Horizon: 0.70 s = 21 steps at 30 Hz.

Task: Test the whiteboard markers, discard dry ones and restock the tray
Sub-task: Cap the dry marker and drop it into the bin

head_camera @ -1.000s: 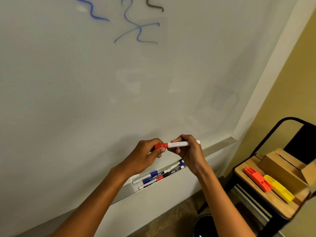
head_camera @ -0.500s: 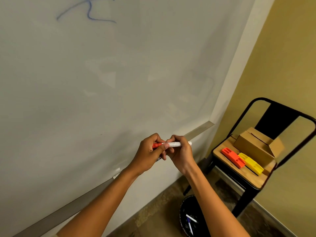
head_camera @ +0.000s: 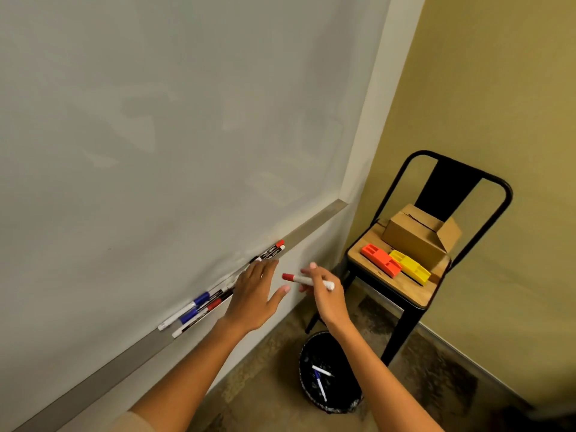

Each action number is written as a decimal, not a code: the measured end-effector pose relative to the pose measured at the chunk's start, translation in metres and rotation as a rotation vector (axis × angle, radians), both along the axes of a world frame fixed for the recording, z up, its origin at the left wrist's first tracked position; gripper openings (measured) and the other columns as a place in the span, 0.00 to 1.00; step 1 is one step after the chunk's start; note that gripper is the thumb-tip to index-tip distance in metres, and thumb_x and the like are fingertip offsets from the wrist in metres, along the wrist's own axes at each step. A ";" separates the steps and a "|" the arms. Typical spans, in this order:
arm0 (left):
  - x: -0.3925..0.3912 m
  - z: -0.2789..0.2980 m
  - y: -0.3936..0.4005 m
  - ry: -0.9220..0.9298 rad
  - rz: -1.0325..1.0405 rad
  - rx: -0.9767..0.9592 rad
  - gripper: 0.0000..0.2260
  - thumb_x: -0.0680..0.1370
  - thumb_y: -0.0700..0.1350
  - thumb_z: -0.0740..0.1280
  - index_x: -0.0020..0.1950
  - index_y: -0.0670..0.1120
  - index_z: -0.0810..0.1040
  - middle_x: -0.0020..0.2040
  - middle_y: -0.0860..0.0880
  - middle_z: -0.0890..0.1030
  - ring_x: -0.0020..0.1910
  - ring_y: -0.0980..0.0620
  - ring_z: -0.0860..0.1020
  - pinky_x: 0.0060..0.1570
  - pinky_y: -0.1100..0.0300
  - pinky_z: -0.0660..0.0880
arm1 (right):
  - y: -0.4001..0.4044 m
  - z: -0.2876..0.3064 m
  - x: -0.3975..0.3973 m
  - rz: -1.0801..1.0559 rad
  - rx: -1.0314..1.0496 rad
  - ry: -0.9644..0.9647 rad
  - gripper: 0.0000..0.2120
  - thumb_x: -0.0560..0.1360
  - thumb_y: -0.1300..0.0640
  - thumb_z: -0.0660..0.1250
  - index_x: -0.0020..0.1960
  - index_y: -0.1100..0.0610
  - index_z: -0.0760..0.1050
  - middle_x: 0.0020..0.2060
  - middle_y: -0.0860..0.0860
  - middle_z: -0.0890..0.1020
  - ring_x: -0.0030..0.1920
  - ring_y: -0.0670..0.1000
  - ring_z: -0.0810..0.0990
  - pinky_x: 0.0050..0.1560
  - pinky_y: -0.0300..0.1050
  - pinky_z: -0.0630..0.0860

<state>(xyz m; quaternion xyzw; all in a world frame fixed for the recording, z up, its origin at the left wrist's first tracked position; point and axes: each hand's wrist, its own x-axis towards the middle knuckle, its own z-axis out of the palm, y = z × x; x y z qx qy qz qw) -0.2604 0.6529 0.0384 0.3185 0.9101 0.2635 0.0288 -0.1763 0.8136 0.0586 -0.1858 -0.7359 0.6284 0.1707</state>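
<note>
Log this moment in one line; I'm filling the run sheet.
right hand: holds capped red marker | left hand: open, empty | bin: below, markers inside

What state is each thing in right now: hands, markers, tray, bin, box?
Right hand: gripping the red marker, capped.
Left hand: open, empty, in front of the tray.
Tray markers: capped, lying along the tray.
Trash bin: open, two markers inside.
Cardboard box: on the chair, one flap open.

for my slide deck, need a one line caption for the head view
Right hand holds a capped red marker above the bin; open left hand hovers by the tray.
</note>
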 end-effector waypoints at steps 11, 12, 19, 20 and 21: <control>0.032 -0.075 0.046 0.034 -0.126 -0.310 0.40 0.72 0.73 0.36 0.80 0.53 0.45 0.79 0.49 0.39 0.78 0.46 0.38 0.75 0.41 0.43 | 0.050 -0.109 0.064 -0.030 0.753 -0.336 0.24 0.81 0.42 0.60 0.75 0.48 0.66 0.69 0.45 0.73 0.67 0.49 0.71 0.66 0.49 0.68; 0.035 -0.080 0.051 0.023 -0.134 -0.317 0.40 0.73 0.73 0.36 0.80 0.54 0.46 0.79 0.49 0.41 0.78 0.46 0.39 0.75 0.40 0.44 | 0.052 -0.114 0.067 -0.044 0.769 -0.351 0.24 0.81 0.43 0.60 0.75 0.48 0.65 0.69 0.46 0.72 0.68 0.49 0.70 0.67 0.50 0.68; 0.049 -0.096 0.073 0.018 -0.180 -0.395 0.37 0.74 0.71 0.40 0.80 0.54 0.45 0.80 0.48 0.42 0.78 0.45 0.38 0.74 0.41 0.42 | 0.073 -0.137 0.086 -0.056 0.817 -0.556 0.34 0.78 0.35 0.56 0.80 0.46 0.53 0.77 0.50 0.64 0.76 0.56 0.64 0.74 0.60 0.61; 0.049 -0.096 0.073 0.023 -0.180 -0.387 0.38 0.74 0.71 0.39 0.80 0.53 0.46 0.80 0.47 0.43 0.78 0.45 0.39 0.74 0.40 0.42 | 0.077 -0.138 0.086 -0.040 0.786 -0.609 0.36 0.78 0.33 0.56 0.81 0.45 0.49 0.79 0.51 0.58 0.78 0.58 0.59 0.75 0.62 0.57; 0.048 -0.097 0.073 0.026 -0.178 -0.382 0.38 0.74 0.71 0.40 0.80 0.53 0.46 0.80 0.47 0.43 0.78 0.45 0.39 0.74 0.40 0.42 | 0.081 -0.139 0.086 -0.029 0.756 -0.652 0.38 0.78 0.32 0.56 0.81 0.44 0.45 0.81 0.51 0.54 0.80 0.58 0.54 0.76 0.64 0.53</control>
